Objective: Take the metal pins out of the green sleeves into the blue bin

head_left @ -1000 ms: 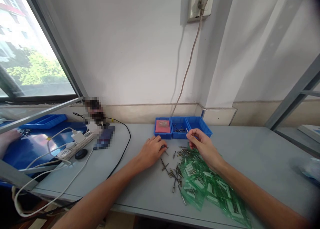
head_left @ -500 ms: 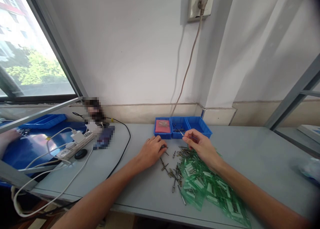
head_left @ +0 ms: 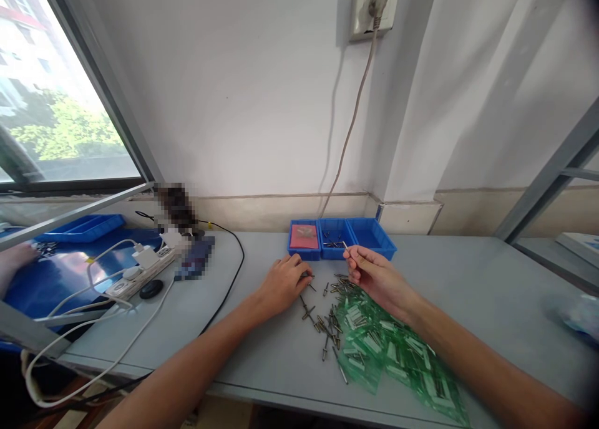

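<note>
On the grey table, my left hand (head_left: 286, 282) rests with curled fingers, and thin ends of blind rivets stick out at its fingertips. My right hand (head_left: 374, 273) is raised before the blue bins, its thumb and fingers pinching a single blind rivet (head_left: 345, 246) that points up and left. Loose blind rivets (head_left: 327, 329) lie scattered between my hands. Under my right forearm spreads a pile of green plastic bags (head_left: 388, 342) with white labels and rivets inside. A few rivets lie in the middle blue bin (head_left: 333, 226).
The left blue bin (head_left: 304, 254) holds a pink piece with a small clear bag on it. The right blue bin (head_left: 372, 232) stands beside it. At left are a power strip (head_left: 119, 285), cables and a black round object (head_left: 151, 289). Another person's hand (head_left: 21, 257) is at far left.
My right hand has turned and shifted slightly, so the rivet in its fingers now points more upward in front of the bins. My left hand stays where it was.
</note>
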`<control>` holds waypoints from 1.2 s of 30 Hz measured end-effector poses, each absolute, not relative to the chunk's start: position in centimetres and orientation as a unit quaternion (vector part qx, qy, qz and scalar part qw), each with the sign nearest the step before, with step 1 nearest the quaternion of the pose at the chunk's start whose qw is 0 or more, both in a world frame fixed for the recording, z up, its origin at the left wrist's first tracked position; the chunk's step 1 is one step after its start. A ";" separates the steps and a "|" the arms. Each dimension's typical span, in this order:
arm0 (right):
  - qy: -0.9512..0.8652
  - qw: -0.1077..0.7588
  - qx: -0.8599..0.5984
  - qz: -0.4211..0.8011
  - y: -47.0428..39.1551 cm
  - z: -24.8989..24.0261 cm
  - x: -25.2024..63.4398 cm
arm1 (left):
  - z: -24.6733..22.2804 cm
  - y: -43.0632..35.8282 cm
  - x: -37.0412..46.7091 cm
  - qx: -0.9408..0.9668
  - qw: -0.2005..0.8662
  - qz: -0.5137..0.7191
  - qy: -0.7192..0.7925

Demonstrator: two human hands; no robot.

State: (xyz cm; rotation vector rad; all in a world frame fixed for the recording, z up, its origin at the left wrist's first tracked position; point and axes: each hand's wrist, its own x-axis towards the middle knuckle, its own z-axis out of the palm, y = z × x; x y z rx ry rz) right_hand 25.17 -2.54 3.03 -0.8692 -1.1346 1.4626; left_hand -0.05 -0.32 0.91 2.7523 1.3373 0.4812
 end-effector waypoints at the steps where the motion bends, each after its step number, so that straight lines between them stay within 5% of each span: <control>1: -0.466 0.520 -0.358 0.620 -2.6 3.1 25.1 | 0.9 -0.3 0.0 0.888 0.022 0.155 0.432; 15: -0.458 0.551 -0.349 0.604 -2.1 2.2 25.4 | 1.2 -0.5 0.0 0.887 0.026 0.148 0.438; 36: -0.643 0.488 -0.500 0.315 -2.0 1.7 25.4 | 1.0 -0.4 0.0 0.891 0.011 0.154 0.428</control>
